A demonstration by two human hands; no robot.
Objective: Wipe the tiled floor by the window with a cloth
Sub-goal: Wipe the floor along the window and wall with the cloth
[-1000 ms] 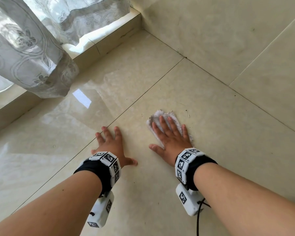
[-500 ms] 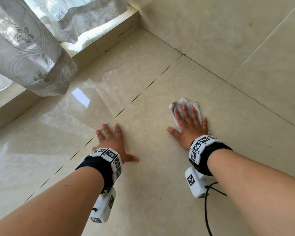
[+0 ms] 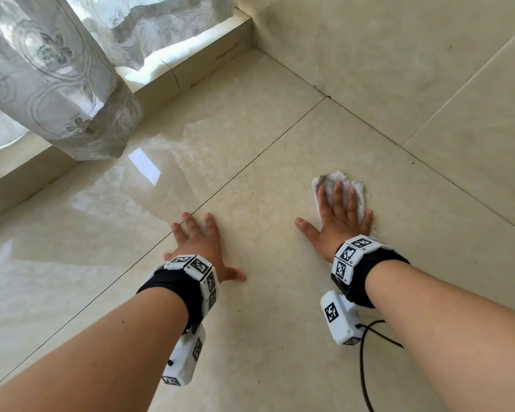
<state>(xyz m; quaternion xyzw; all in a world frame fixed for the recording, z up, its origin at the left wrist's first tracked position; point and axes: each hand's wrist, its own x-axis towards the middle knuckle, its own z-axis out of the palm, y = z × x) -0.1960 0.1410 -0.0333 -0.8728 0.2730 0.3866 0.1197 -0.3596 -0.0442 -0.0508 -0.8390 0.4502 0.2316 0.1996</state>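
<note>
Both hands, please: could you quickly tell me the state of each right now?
Left hand: open, flat on the tiled floor, holding nothing.
Right hand: open, straight fingers pressing the cloth down.

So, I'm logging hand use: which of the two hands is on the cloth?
The right hand: its straight fingers press the white cloth flat on the floor. The left hand lies flat on bare tile, with no cloth under it.

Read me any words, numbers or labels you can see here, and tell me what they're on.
No readable words or numbers.
Left wristband: black-and-white square code markers, tiny print beside them too small to read.
Right wristband: the same, too small to read.
</note>
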